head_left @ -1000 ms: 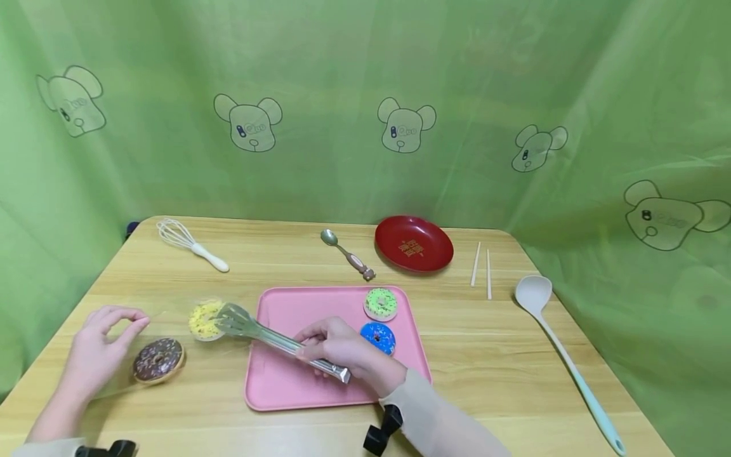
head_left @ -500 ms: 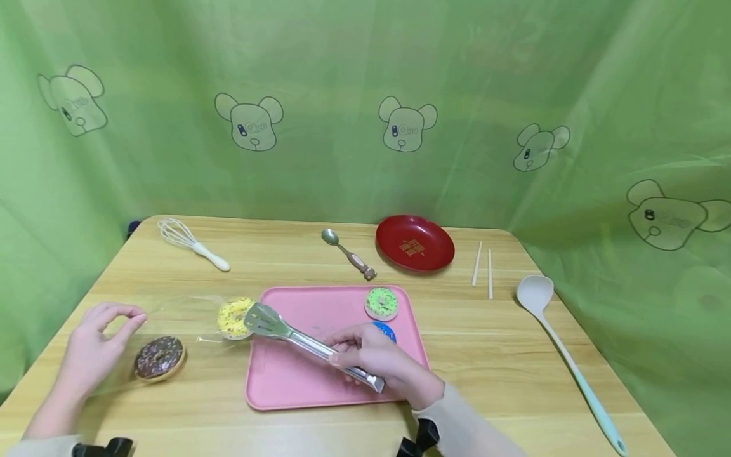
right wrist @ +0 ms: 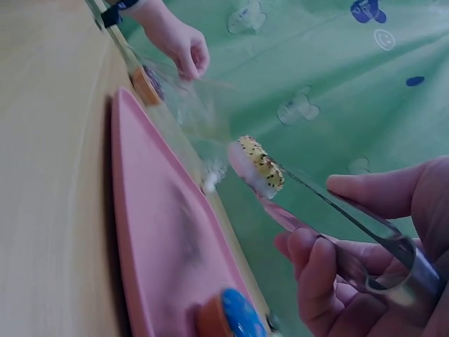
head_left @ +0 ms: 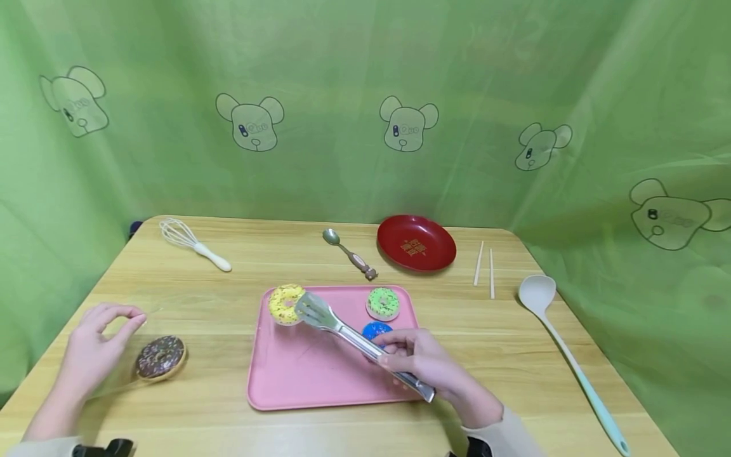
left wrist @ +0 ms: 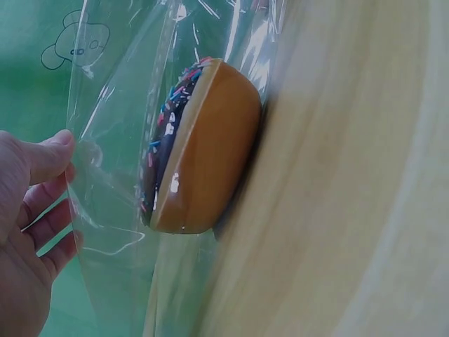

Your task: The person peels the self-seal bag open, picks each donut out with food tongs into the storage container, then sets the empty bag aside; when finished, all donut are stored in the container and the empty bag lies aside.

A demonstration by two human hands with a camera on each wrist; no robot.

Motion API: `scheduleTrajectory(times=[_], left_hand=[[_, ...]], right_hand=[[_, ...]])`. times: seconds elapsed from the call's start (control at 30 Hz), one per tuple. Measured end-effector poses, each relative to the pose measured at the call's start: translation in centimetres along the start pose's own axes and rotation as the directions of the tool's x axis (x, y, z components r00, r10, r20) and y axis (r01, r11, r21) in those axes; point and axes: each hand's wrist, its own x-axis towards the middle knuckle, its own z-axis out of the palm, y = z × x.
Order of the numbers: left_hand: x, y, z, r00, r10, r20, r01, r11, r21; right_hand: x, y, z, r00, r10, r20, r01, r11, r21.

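My left hand (head_left: 97, 343) pinches the edge of a clear plastic bag (left wrist: 112, 189) between thumb and fingers. Inside the bag lies a chocolate donut (head_left: 160, 358) with coloured sprinkles. My right hand (head_left: 431, 365) grips metal kitchen tongs (head_left: 358, 341), thumb on one arm and fingers on the other. Between the tong tips is a yellow donut (head_left: 280, 311), tilted and raised above the tray in the right wrist view. The pink tray (head_left: 308, 381) bears a green donut (head_left: 375, 307) and a blue donut (head_left: 374, 329), which my right hand partly hides.
Along the back lie a white whisk (head_left: 197, 245), a spoon (head_left: 348, 254), a red plate (head_left: 394, 254) and two white chopsticks (head_left: 492, 273). A long ladle (head_left: 577, 365) with a pale green handle lies along the right side. A green curtain (head_left: 331, 127) hangs behind the table.
My right hand has moved right with the tongs, carrying the yellow donut out of the bag to above the tray's far left corner. My left hand stays nearly still at the bag.
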Motion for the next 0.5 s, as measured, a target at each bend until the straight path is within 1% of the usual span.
scheduleTrajectory(times=[0.23, 0.37, 0.5], left_hand=[[-0.2, -0.2, -0.2, 1.0, -0.013, -0.012, 0.013, 1.0, -0.004], [-0.2, -0.3, -0.2, 1.0, -0.015, -0.014, 0.015, 1.0, -0.002], [-0.2, -0.2, -0.2, 1.0, -0.028, 0.002, 0.028, 1.0, 0.001]], right_hand=[[-0.5, 0.4, -1.3, 0.997, 0.039, -0.063, -0.041, 0.998, -0.039], [-0.4, 0.5, -1.5, 0.996, 0.049, -0.074, -0.056, 0.995, -0.087], [0.0, 0.3, -1.3, 0.994, 0.064, -0.091, -0.077, 0.987, -0.143]])
